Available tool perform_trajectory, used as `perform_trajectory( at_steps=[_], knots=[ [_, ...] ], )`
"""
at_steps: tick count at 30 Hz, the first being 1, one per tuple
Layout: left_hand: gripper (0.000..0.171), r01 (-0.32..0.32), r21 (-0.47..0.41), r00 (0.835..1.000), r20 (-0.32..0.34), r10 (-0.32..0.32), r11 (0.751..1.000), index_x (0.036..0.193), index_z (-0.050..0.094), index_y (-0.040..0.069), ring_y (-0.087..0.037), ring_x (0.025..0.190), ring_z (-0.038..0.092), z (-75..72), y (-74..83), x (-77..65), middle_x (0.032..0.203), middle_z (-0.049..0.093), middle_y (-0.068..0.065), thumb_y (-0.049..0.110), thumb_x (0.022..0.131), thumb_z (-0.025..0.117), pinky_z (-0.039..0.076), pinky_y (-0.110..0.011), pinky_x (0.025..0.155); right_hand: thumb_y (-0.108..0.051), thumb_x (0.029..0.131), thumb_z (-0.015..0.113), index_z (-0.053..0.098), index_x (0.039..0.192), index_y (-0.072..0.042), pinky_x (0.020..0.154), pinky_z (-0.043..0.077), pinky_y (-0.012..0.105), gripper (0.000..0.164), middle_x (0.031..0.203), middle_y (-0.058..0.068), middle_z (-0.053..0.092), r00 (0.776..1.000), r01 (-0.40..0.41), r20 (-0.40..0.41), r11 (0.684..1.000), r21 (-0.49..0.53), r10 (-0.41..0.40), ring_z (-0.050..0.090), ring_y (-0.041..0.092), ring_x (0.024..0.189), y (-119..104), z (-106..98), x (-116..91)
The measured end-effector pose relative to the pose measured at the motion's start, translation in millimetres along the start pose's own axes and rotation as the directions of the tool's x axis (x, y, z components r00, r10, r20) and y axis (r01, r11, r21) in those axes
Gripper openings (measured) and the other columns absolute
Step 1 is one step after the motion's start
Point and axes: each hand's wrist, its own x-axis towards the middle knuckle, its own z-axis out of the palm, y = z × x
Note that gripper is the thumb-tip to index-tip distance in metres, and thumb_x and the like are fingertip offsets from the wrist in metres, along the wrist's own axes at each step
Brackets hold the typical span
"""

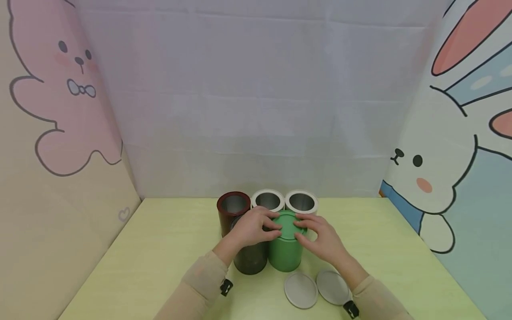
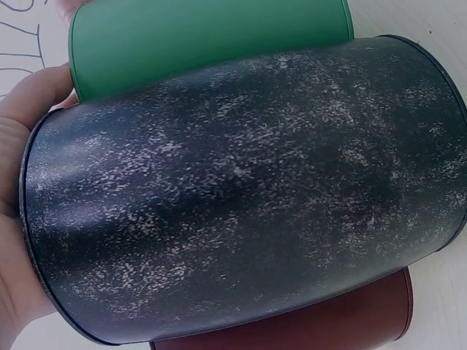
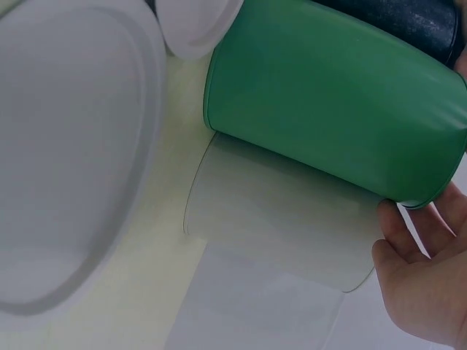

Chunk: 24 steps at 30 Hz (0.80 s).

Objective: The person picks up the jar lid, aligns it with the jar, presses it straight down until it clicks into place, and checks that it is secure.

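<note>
A green can [image 1: 285,257] stands upright at the front of a group of cans, with a green lid [image 1: 287,226] over its top. My left hand [image 1: 253,226] holds the lid's left edge with its fingertips, reaching over a black can [image 1: 250,260]. From the other side my right hand [image 1: 322,236] holds the right edge, thumb nearest me. In the left wrist view the mottled black can [image 2: 241,197] hides most of the left fingers. The right wrist view has the right hand [image 3: 427,270] at the upper end of the green can [image 3: 336,95].
Behind stand an open dark red can [image 1: 225,218] and two open white cans, one at the back middle [image 1: 267,192] and one at the back right [image 1: 314,202]. Two pale round lids, one left [image 1: 301,291] and one right [image 1: 332,286], lie in front on the yellow table [image 1: 168,249].
</note>
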Motion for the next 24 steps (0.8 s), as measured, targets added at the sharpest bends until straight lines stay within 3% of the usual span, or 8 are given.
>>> perform_trajectory(
  at_steps=[24],
  knots=[
    [0.023,-0.058,0.047,0.998,-0.016,0.059,0.997,0.111,0.078,0.013,-0.027,0.119,0.056,2.4,-3.4,-1.6,0.130,0.064,-0.010,0.024,0.092,0.073,0.045,-0.038,0.101,-0.004,0.082,0.077,0.074,0.112,-0.003,0.094,0.045,0.055,0.031,0.129,0.013,0.063,1.000,0.021,-0.025,0.998,0.054,-0.019,0.056,0.036,0.117,5.9,6.0,-5.7]
  ],
)
